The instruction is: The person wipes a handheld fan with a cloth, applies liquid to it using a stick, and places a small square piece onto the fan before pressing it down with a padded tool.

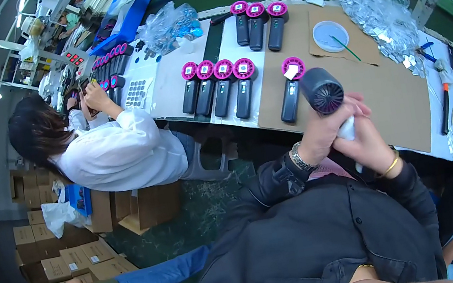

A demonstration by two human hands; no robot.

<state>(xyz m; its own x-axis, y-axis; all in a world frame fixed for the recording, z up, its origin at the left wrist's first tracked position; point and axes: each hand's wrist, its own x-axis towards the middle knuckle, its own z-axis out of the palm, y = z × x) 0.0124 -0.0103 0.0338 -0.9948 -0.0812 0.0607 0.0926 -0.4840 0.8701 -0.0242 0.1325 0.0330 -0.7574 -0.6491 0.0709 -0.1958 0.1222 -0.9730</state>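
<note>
Bench (pixel 179 80) ran across a workshop, with cartons (pixel 86 257) stacked at left and a co-worker (pixel 120 154) in white seated further along. On it: far row (pixel 257 33) of 3 fans, near row (pixel 223 96) of 4, all pink-ringed, plus a single fan (pixel 290 100) just right of those with a white scrap (pixel 291 72) on its head. Bowl (pixel 326 36) with a green stick (pixel 346 47) sat on cardboard (pixel 390 106), near bagged parts (pixel 384 22). The held fan (pixel 321 85) was up off the bench, in front of the chest, grille showing. Left hand (pixel 322 132) looked closed around it just below the head; right hand (pixel 369 143) was closed on a white wad (pixel 347 130), cloth or tissue, couldn't tell. Handle mostly hidden by the hands. Read it as a wipe-down, probably partway. Next move seemed to call for a firm left grip and the wad worked along the handle.
</note>
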